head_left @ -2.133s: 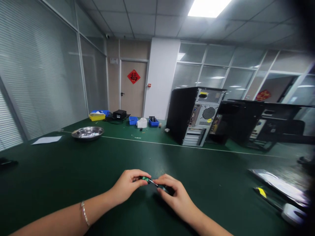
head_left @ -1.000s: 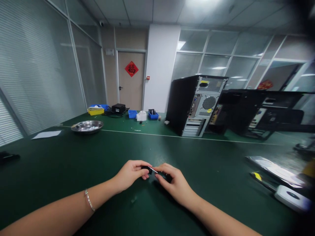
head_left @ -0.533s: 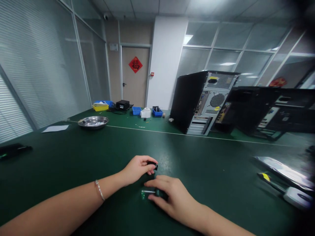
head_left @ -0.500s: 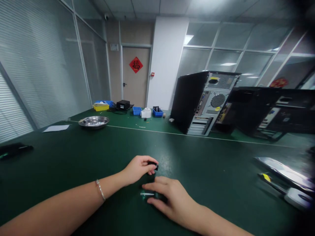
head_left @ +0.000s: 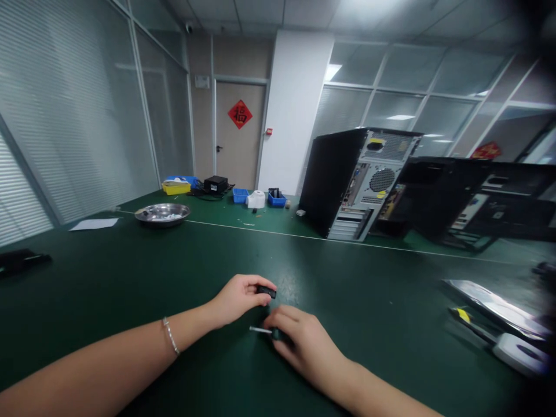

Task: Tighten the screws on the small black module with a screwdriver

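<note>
Now our hands have drawn apart. The left hand [head_left: 238, 298] pinches the small black piece [head_left: 266, 291] tightly between thumb and fingertips, just above the green mat [head_left: 130, 289]. At 5 o'clock from it the right hand [head_left: 299, 346] closes on the end of a thin metal shaft [head_left: 259, 330], which lies on the mat pointing to 9 o'clock. The two parts, joined a second ago, are separate.

Green table [head_left: 130, 278], black part [head_left: 266, 291], silver tool [head_left: 259, 329]
</note>
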The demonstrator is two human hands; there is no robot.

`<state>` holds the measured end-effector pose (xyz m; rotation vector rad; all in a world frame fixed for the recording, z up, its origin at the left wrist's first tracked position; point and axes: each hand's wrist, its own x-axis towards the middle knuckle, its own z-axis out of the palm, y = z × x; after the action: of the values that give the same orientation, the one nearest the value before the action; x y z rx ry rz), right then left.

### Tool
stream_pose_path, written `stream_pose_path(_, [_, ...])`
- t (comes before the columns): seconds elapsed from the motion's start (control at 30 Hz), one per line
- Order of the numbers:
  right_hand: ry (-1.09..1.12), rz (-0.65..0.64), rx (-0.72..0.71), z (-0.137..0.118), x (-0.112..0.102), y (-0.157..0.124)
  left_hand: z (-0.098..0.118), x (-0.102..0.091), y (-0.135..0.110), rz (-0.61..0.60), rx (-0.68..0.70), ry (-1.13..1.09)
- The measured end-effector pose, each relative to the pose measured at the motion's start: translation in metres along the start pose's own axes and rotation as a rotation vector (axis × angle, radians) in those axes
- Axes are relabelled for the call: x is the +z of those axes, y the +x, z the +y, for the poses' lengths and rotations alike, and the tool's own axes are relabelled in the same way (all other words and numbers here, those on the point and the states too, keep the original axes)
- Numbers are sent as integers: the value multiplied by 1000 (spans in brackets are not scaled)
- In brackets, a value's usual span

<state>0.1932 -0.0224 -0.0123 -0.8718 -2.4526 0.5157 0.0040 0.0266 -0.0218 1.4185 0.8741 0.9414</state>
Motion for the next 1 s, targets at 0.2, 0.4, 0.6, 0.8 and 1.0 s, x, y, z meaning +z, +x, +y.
stream_pose_path(0.2, [289, 229, 281, 10, -1, 6, 3, 2, -1, -30, -15, -85])
stream_pose_path(0.4, [420, 92, 276, 15, -8, 9, 3, 1, -2, -33, -7, -57])
stream_pose_path(0.6, [446, -111, 181, 17, -26, 9, 1, 0, 0, -32, -8, -15])
stream_pose_path(0.8, [355, -185, 82, 10, -32, 6, 1, 1, -1, -43, 2, 16])
stream_pose_path(1.0, [335, -98, 94, 11, -25, 6, 1, -1, -1, -63, 82, 58])
